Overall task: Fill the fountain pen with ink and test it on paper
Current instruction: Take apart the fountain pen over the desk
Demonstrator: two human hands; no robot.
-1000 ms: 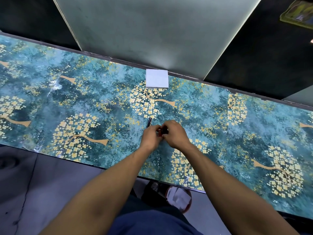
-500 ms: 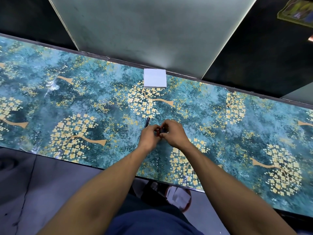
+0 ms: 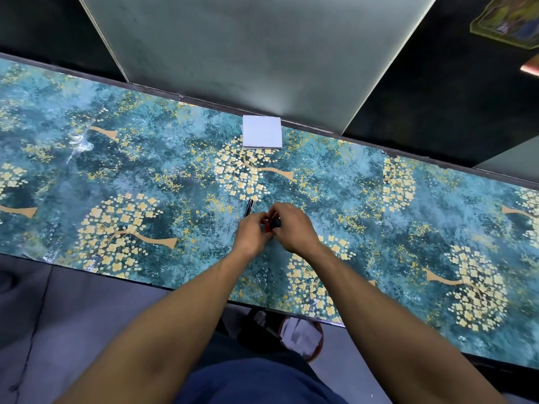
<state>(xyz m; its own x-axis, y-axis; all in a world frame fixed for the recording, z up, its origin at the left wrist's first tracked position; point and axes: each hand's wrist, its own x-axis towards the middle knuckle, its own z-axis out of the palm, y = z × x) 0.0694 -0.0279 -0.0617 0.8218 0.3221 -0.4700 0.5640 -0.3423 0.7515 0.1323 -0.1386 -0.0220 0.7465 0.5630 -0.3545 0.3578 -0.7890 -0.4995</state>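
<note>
Head cam showed a small dark thing (image 3: 275, 223), probably the ink bottle, pinched between the left hand (image 3: 253, 232) and right hand (image 3: 294, 227) over the table (image 3: 87, 182). Pen (image 3: 248, 207) lay just beside, paper pad (image 3: 262, 132) farther back. A jerky twist could've spilled ink.

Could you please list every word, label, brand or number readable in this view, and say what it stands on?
None can be read.
Paper pad: blank on its visible face.
Picture at top right: colours only, too blurred for any text.
Small dark and red item between the left hand and right hand: mostly hidden, no label visible.
Pen: no marking legible.
</note>
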